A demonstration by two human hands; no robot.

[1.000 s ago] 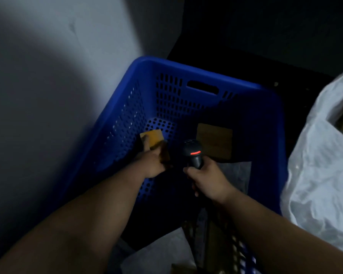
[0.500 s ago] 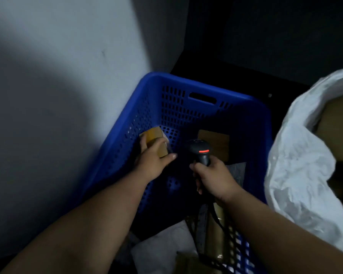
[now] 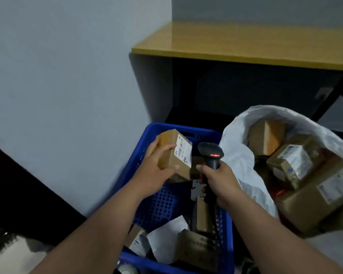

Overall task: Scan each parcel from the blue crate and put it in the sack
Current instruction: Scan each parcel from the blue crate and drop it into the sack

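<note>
- Left hand (image 3: pixel 156 171) has its fingers and thumb curled round a small brown cardboard parcel (image 3: pixel 171 155), holding it up over the blue crate (image 3: pixel 162 202).
- The parcel's white label (image 3: pixel 183 151) is turned to the right, toward the scanner.
- Right hand (image 3: pixel 219 184) is wrapped tight round the grip of the black handheld scanner (image 3: pixel 211 153), its head just beside the label, a red light glowing on the head.
- A dark cable (image 3: pixel 213 220) drops from the scanner handle down into the crate.
- Below the hands, the crate holds more brown parcels (image 3: pixel 198 250) and a pale mailer bag (image 3: pixel 166 240), heaped at the near end.
- Right of the crate and touching it, the white sack (image 3: pixel 244 167) stands open.
- Inside the sack, several labelled brown boxes (image 3: pixel 293 161) are piled against each other.
- Behind both, a yellow-topped surface (image 3: pixel 246 46) meets the pale wall (image 3: pixel 67 86), with deep shadow beneath it.
</note>
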